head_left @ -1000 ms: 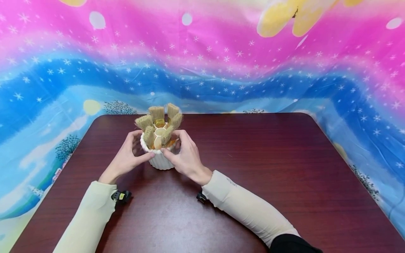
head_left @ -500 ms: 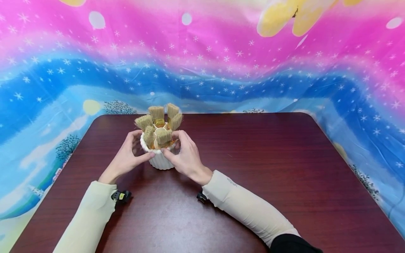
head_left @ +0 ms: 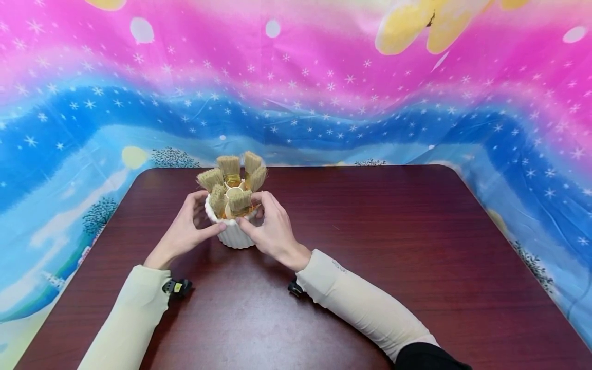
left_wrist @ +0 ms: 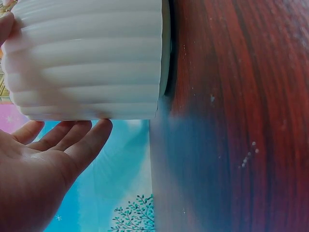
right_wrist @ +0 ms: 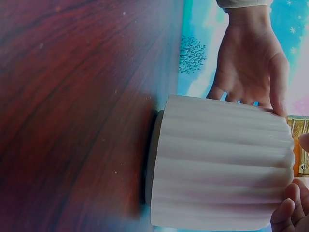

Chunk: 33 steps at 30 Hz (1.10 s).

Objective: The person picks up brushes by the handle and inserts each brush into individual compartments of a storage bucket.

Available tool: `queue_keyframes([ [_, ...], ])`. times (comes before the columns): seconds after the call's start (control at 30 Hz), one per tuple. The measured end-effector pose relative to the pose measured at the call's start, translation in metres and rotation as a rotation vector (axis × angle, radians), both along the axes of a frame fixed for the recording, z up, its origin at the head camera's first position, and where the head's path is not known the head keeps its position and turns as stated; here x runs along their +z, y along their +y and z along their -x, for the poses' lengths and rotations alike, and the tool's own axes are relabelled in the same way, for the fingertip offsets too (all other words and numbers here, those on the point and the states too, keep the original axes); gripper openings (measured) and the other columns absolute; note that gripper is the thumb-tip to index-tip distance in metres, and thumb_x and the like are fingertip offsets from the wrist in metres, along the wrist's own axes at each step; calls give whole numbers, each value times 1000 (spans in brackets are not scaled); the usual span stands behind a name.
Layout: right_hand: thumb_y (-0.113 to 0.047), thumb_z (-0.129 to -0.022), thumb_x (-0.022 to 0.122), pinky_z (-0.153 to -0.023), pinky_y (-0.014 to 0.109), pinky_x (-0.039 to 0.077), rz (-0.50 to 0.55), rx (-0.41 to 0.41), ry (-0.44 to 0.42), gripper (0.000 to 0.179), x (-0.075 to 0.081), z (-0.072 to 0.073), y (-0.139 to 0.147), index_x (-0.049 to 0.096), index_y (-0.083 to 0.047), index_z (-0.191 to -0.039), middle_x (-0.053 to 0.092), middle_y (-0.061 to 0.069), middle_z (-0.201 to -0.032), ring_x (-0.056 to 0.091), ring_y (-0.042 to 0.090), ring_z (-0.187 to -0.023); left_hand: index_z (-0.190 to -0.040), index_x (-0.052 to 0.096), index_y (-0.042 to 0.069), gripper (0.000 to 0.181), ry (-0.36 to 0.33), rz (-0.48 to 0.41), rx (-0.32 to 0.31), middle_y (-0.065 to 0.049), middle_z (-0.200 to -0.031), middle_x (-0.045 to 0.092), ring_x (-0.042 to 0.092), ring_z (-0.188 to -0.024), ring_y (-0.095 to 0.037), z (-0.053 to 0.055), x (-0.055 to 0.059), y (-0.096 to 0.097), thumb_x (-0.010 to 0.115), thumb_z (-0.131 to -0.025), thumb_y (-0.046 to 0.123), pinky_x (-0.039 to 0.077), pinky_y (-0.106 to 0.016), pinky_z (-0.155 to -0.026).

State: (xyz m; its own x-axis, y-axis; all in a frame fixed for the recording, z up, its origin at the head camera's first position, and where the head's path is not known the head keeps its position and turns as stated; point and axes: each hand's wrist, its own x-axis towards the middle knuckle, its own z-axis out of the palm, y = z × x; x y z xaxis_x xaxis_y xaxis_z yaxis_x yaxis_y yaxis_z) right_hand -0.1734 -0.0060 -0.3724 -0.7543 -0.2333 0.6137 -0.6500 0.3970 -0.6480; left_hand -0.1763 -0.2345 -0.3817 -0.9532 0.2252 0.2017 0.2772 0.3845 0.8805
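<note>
A white fluted pot (head_left: 236, 235) stands upright on the table, holding several paintbrushes (head_left: 228, 166) with pale bristles up and gold ferrules. A round cream piece (head_left: 235, 192) shows in the middle among them. My left hand (head_left: 187, 226) holds the pot's left side, thumb at the front rim; in the left wrist view its fingertips (left_wrist: 104, 126) touch the ribbed wall. On the opposite side my right hand (head_left: 275, 231) grips near the rim, thumb in front and fingers bent behind. Its curled fingers (right_wrist: 284, 212) show at the rim in the right wrist view.
The dark reddish-brown table (head_left: 393, 246) reaches far to the right of the pot. Behind it hangs a pink and blue printed cloth (head_left: 314, 77). Black straps (head_left: 177, 288) sit at both wrists, over pale sleeves.
The front right paintbrush, leaning right a second ago, has swung left to stand in front of the round cream piece. Both hands and the pot stay in place.
</note>
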Motion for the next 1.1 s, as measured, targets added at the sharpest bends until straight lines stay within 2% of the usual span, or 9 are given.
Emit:
queue_keyframes([
  [0.33,-20,-79,73,-68,21,45,5,17,-1,36,0,1,3,55,-12,-110,58,2,-98,53,9,-77,-143,21,5,86,-21,3,0,-18,-138,35,39,-128,-34,-2,2,-2,79,-80,18,32,-55,-104],
  [0.57,-18,-80,72,-66,28,48,34,35,9,34,0,0,8,56,-10,-109,59,5,-97,53,13,-76,-142,21,4,86,-15,12,1,-19,-139,36,39,-128,-35,-2,1,-3,79,-80,17,33,-55,-104],
  [0.87,-14,-80,74,-65,24,46,54,37,27,35,2,-3,24,55,-4,-106,58,8,-96,53,14,-74,-144,21,5,89,-17,1,5,-19,-140,35,37,-130,-35,-3,2,-3,80,-79,17,31,-56,-105],
  [1.1,-15,-79,75,-67,24,47,49,15,6,35,4,-4,42,55,-7,-106,58,8,-97,54,13,-74,-145,21,4,90,-14,14,10,-19,-141,36,38,-129,-35,-3,3,-4,80,-79,18,32,-55,-104],
])
